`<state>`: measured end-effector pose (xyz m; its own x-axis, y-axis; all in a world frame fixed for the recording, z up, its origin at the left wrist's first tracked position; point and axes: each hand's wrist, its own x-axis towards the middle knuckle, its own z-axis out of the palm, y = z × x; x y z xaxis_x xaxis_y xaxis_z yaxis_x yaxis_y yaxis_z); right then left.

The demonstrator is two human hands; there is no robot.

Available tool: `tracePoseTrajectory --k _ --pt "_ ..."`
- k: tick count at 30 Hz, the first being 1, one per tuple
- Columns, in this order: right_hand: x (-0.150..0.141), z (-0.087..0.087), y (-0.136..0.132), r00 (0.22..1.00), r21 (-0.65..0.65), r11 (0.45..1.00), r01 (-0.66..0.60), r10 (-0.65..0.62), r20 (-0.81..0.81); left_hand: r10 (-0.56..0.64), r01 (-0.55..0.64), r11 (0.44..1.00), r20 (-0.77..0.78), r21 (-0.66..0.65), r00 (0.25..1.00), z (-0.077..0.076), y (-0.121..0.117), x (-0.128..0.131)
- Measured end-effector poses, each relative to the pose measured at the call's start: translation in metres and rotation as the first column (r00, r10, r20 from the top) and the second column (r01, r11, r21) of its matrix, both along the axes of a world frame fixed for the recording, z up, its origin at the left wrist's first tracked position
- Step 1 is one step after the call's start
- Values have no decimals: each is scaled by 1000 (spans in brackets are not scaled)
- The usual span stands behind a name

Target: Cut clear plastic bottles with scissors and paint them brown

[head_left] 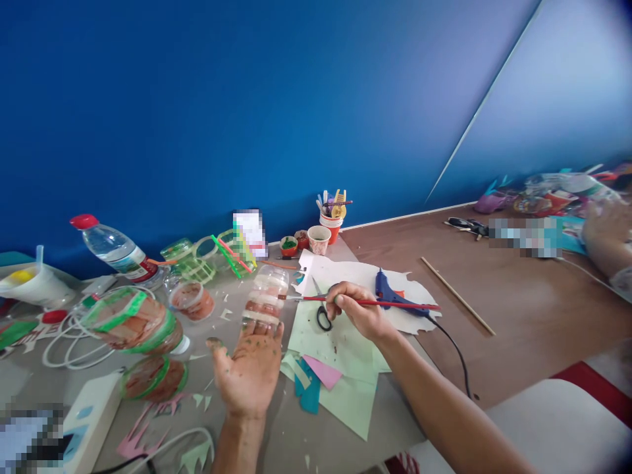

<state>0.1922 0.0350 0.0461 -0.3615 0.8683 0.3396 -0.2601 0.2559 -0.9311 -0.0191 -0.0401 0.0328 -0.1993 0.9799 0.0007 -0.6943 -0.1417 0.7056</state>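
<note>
My left hand point(249, 372), palm up and flecked with green paint, has its fingers pushed into a cut clear plastic bottle point(263, 308) banded with reddish-brown paint and pale strips. It supports the bottle, with the thumb held out to the side. In my right hand point(359, 308) a paintbrush point(407, 305) with a long red handle is pinched between thumb and fingers. Its bristles reach the right side of the bottle; whether they touch it is hard to tell. Black-handled scissors point(323, 319) lie beneath my right hand on pale green paper point(345, 401).
A blue glue gun point(390, 293) rests on white paper. Behind stand paint cups point(289, 245) and a cup of brushes point(332, 224). Painted bottle pieces point(133, 319), a water bottle point(116, 250) and a power strip point(91, 421) crowd the left. Another person's hand point(607, 227) is far right.
</note>
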Motion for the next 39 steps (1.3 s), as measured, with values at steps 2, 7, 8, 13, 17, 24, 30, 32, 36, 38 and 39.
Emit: tracePoseTrajectory --k 2,7,8,13,17,24,30,32,36,38,39 --pt "1 -2 1 1000 15 1000 5 -5 28 23 -20 999 63 -43 998 -3 0 -2" --pt "0 -6 2 997 -9 1000 1 -2 -73 -37 37 999 59 -7 998 -2 0 -2" --pt "-1 -7 2 997 -12 1000 -8 7 -75 -51 51 999 55 0 997 -1 0 -1" --pt "2 -6 6 997 -65 998 -2 -3 -73 -56 57 998 132 -1 990 2 0 1" --pt "2 -4 7 990 -94 996 -2 -12 -142 -108 113 994 333 7 937 4 -2 -2" --pt "3 0 12 985 -135 981 142 -153 -76 -34 97 991 530 -92 847 5 -2 -9" --pt "2 7 20 939 -237 939 249 -294 -180 198 -66 956 462 -286 865 12 2 -7" --pt "-1 8 21 934 -259 933 248 -302 -191 229 -86 945 451 -317 863 15 3 -5" --pt "-4 12 21 934 -284 927 247 -305 -183 216 -58 942 465 -330 859 21 1 -2" --pt "-4 19 23 938 -284 922 262 -313 -152 209 -40 938 471 -345 857 23 0 -1" --pt "-4 24 25 938 -277 920 276 -321 -131 203 -32 938 472 -344 858 23 0 0"
